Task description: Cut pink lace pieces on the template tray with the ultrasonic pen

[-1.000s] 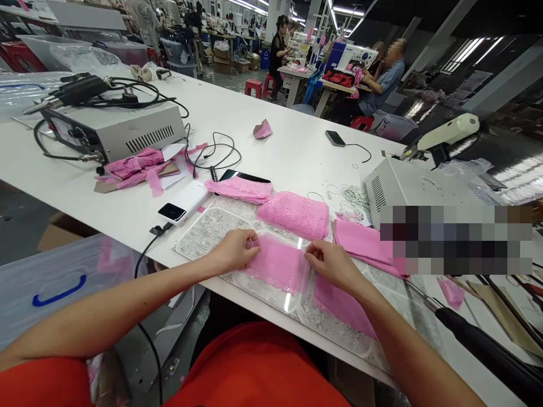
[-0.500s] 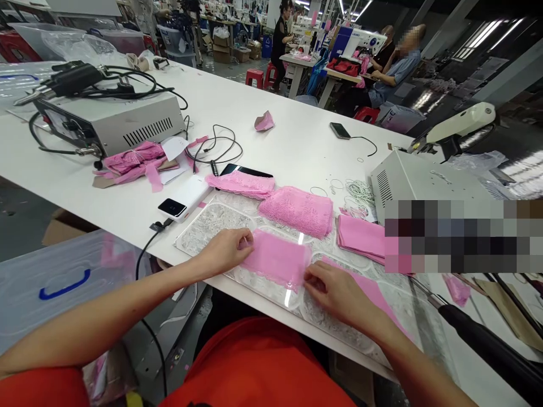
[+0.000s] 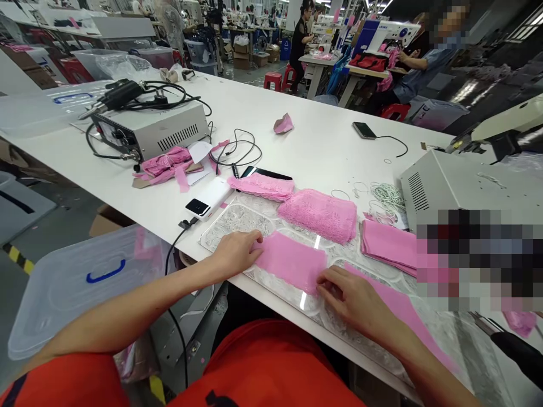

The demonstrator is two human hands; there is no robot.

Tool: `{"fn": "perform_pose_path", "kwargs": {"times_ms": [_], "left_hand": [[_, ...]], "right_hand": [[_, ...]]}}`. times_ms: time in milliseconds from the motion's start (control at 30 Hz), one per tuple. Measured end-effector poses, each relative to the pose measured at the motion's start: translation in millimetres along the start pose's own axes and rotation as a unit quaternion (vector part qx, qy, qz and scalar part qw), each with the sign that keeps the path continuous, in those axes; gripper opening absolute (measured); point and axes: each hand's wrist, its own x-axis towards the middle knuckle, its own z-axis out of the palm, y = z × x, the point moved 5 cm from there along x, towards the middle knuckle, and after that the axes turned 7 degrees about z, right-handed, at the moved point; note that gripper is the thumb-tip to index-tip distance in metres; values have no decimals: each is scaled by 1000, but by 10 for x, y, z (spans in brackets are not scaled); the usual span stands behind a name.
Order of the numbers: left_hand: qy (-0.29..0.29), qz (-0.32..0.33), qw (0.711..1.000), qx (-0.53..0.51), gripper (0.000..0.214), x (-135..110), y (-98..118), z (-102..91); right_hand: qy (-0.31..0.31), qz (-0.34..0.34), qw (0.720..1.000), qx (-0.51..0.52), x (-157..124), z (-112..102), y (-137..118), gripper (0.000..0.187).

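Note:
A flat pink fabric piece (image 3: 291, 261) lies on a clear plate (image 3: 237, 221) with white lace under it, at the near edge of the white table (image 3: 297, 147). My left hand (image 3: 237, 251) rests on the piece's left edge, fingers curled and pinching it. My right hand (image 3: 352, 297) presses the piece's right lower corner, fingers bent on the cloth. A longer pink strip (image 3: 403, 308) runs under my right wrist. Behind lie a pink lace stack (image 3: 320, 215), a folded lace piece (image 3: 261, 186) and a stack of plain pink pieces (image 3: 390, 244).
A white power bank (image 3: 207, 200) and a black phone (image 3: 265, 172) lie left of the plate. A grey control box (image 3: 153, 130) with cables stands at the back left, another grey box (image 3: 458, 183) at the right. A clear bin lid (image 3: 85, 282) sits below left. Other people work at sewing machines behind.
My right hand slid from the piece's upper right edge down to its lower right corner. My left hand stayed on the left edge. The camera shifted left.

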Motion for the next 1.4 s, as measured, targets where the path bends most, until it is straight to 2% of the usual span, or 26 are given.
{"fn": "perform_pose_path", "kwargs": {"times_ms": [100, 200, 267, 367, 433, 500, 667, 800, 967, 1067, 1167, 1267, 1333, 1400], "left_hand": [[-2, -6, 1000, 18, 22, -27, 1, 11], [37, 27, 998, 45, 21, -44, -14, 36], [95, 93, 988, 75, 21, -57, -7, 51], [195, 223, 948, 117, 22, -109, 28, 71], [232, 291, 919, 133, 25, -148, 49, 87], [243, 329, 903, 136, 25, -167, 61, 97], [237, 332, 904, 132, 24, -166, 61, 82], [227, 323, 909, 137, 26, -159, 44, 74], [222, 325, 907, 147, 26, -145, -3, 68], [227, 328, 904, 156, 27, -140, -45, 55], [224, 332, 902, 162, 28, -139, -53, 35], [235, 350, 892, 162, 26, -145, 58, 18], [238, 382, 881, 146, 25, -136, 228, 38], [223, 429, 867, 120, 24, -101, 466, 99]], "right_hand": [[64, 30, 997, 16, 74, -76, 88, 17], [121, 61, 991, 14, 179, -147, 192, 18], [132, 82, 988, 7, 252, -172, 257, 17], [115, 124, 986, 2, 334, -187, 336, 14], [89, 153, 984, 7, 366, -183, 366, 12], [69, 172, 983, 13, 385, -178, 373, 11], [66, 177, 982, 11, 414, -201, 356, 13], [80, 177, 981, 9, 405, -224, 326, 7], [78, 100, 992, 12, 384, -142, 199, 5], [79, 89, 993, 23, 369, -104, 195, 6], [122, 84, 986, 75, 245, -192, 229, 8], [172, 88, 968, 162, -93, -319, 349, 11], [212, 132, 941, 227, -443, -359, 544, 19], [259, 215, 897, 286, -861, -327, 829, 27]]}}
